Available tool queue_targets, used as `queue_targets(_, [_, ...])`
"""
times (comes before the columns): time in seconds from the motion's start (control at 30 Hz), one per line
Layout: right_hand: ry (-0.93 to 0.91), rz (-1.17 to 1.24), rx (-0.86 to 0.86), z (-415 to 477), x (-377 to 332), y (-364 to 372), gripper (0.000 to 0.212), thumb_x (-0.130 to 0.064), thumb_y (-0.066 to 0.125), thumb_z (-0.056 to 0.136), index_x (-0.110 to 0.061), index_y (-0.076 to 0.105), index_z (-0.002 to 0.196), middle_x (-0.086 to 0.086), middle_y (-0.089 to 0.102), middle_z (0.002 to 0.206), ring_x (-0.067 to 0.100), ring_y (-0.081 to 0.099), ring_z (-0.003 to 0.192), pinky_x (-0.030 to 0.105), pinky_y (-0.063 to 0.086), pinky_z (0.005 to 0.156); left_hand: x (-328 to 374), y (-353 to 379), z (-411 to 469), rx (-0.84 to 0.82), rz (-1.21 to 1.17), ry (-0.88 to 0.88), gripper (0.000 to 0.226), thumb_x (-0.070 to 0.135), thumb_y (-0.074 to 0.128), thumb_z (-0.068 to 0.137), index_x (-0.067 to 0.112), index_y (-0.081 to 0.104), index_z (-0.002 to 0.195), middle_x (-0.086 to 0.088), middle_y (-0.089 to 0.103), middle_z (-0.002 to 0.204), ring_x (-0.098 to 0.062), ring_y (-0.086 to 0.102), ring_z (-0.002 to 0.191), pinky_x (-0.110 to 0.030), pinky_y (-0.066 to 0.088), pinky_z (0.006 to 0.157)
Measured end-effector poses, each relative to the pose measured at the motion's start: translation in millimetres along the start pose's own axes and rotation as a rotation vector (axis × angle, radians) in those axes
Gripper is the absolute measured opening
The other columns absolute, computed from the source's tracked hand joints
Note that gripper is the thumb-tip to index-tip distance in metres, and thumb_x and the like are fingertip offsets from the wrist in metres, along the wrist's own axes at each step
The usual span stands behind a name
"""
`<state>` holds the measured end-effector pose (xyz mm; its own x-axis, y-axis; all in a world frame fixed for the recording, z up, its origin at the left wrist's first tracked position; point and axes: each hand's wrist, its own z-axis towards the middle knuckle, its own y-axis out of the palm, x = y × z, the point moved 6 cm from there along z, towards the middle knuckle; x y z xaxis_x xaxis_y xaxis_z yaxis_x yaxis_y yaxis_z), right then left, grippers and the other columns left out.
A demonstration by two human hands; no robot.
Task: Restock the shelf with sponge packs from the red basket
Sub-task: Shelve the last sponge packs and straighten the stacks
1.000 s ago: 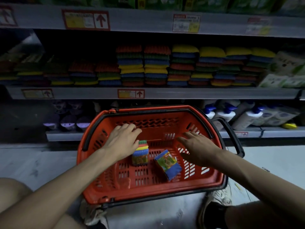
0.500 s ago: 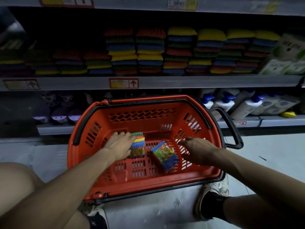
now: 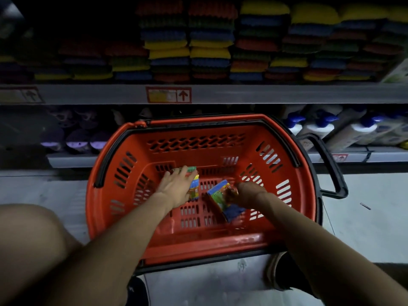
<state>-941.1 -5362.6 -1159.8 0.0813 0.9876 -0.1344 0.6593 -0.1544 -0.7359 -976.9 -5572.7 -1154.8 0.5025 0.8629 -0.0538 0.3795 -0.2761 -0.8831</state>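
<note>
The red basket [image 3: 220, 241] stands on the floor in front of me, below the shelf [image 3: 242, 93]. Two sponge packs lie on its bottom. My left hand [image 3: 176, 186] lies over the upright multicoloured pack [image 3: 194, 188], fingers wrapped over its top. My right hand [image 3: 247, 194] reaches down to the tilted pack [image 3: 225, 202] with the blue base and pinches its upper right edge; its fingertips are hidden behind the wrapper.
Stacks of coloured sponge packs [image 3: 209, 45] fill the shelf above the basket. White bottles with blue caps [image 3: 331, 129] lie on the low shelf at right, dark round items [image 3: 75, 140] at left. The basket's black handle [image 3: 331, 164] sticks out right. My knees and shoes flank the basket.
Both hands have gone down from above the basket onto the two packs. The left has closed over the upright pack, the right has reached the tilted one. My view tipped downward.
</note>
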Motion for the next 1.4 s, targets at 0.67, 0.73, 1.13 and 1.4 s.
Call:
queue_targets(0.67, [0.19, 0.245, -0.11, 55.3, -6.9, 41.3, 0.083, -0.029, 0.091, 0.069, -0.016, 0.043, 0.135, 0.007, 0.062, 0.116, 0.025, 0.061, 0.104, 0.032, 0.052, 0.092, -6.9, 4.1, 8.2, 0.129, -0.065, -0.017, 0.07, 0.028, 0.074, 0.088, 0.025, 0.036, 0.147, 0.0, 0.046, 0.151, -0.022, 0.039, 0.143, -0.042, 0.028, 0.118])
queue_targets(0.73, [0.205, 0.294, -0.155, 62.2, -7.5, 50.4, 0.086, -0.025, 0.096, 0.061, -0.016, 0.046, 0.13, 0.005, 0.063, 0.113, 0.022, 0.06, 0.099, 0.033, 0.054, 0.093, -10.0, 3.7, 7.9, 0.126, -0.088, -0.047, 0.075, 0.031, 0.076, 0.086, 0.024, 0.034, 0.148, 0.001, 0.048, 0.148, -0.023, 0.044, 0.139, -0.042, 0.034, 0.114])
queue_targets(1.13, [0.076, 0.133, 0.021, 36.3, -22.5, 10.9, 0.09, -0.044, 0.087, 0.073, -0.018, 0.039, 0.144, 0.019, 0.047, 0.136, 0.037, 0.057, 0.121, 0.044, 0.05, 0.103, -22.6, 0.6, -3.5, 0.056, -0.102, -0.115, 0.078, 0.045, 0.073, 0.087, 0.026, 0.034, 0.152, -0.003, 0.041, 0.146, -0.027, 0.043, 0.135, -0.047, 0.041, 0.108])
queue_targets(1.4, [-0.065, 0.025, 0.22, -28.3, -32.9, -74.7, 0.076, -0.06, 0.066, 0.087, -0.009, 0.038, 0.135, 0.015, 0.049, 0.134, 0.034, 0.057, 0.123, 0.04, 0.046, 0.098, -20.4, -58.7, -32.2, 0.202, -0.424, -0.147, 0.08, 0.051, 0.078, 0.077, 0.031, 0.044, 0.147, 0.001, 0.05, 0.133, -0.025, 0.053, 0.126, -0.04, 0.047, 0.101])
